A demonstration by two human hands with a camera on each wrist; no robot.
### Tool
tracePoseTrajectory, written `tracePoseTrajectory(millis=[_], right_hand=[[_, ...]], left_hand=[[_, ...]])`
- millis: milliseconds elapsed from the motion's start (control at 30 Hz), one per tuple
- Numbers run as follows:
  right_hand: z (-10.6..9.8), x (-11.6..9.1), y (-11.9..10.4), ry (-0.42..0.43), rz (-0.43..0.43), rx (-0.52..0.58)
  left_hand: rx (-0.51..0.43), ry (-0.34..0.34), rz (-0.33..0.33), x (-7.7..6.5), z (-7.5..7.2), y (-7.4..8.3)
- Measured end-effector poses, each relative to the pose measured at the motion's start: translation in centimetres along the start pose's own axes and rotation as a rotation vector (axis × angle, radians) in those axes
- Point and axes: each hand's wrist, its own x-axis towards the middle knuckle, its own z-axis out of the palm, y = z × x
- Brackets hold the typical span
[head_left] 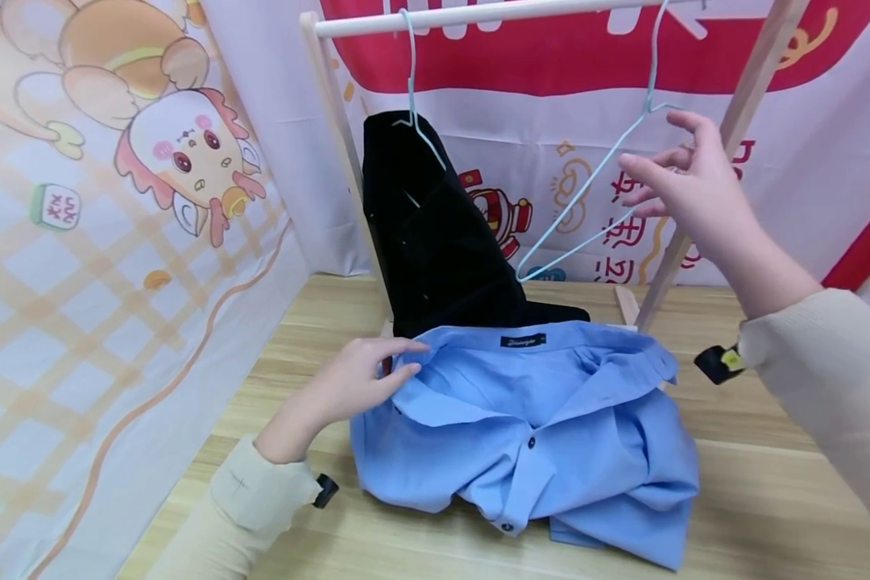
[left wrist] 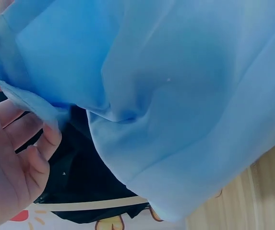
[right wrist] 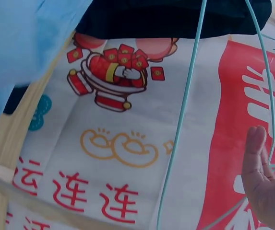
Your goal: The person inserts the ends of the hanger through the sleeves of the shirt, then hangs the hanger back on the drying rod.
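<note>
A light blue button-up shirt (head_left: pixel 478 467) lies bunched on the wooden table, its collar facing the rack. My left hand (head_left: pixel 355 374) pinches the shirt's collar at its left end; in the left wrist view, the fingers (left wrist: pixel 24 132) sit under the collar edge. Raised at the right, my right hand (head_left: pixel 696 185) is beside a pale mint wire hanger (head_left: pixel 654 56) that hangs bare from the rack. Its fingers are loosely bent, gripping nothing I can see. Part of the hanger is hidden behind this hand.
A white-railed rack (head_left: pixel 478 13) with wooden legs stands at the back. On its left, another mint hanger (head_left: pixel 412 48) hangs with a black garment (head_left: pixel 442 250) about it. Printed cloths cover the left side (head_left: pixel 65 322) and the back.
</note>
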Motion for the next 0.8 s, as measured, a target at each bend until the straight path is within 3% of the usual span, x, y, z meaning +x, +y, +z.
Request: tracePoseTrajectory(millis=[200,567,800], right_hand=[[1.1,1.3,-0.6,-0.024,0.124,0.133],[0.9,2.7,-1.8,-0.026,0.103,0.173],[0.5,2.9,-2.5,-0.045,0.079,0.128]], left_hand=[[-0.021,-0.022,0.01,-0.1,0.4,-0.2],[-0.046,-0.026,0.011,-0.3,0.3,0.0],[-0.065,0.001,-0.017,0.0,0.3,-0.6]])
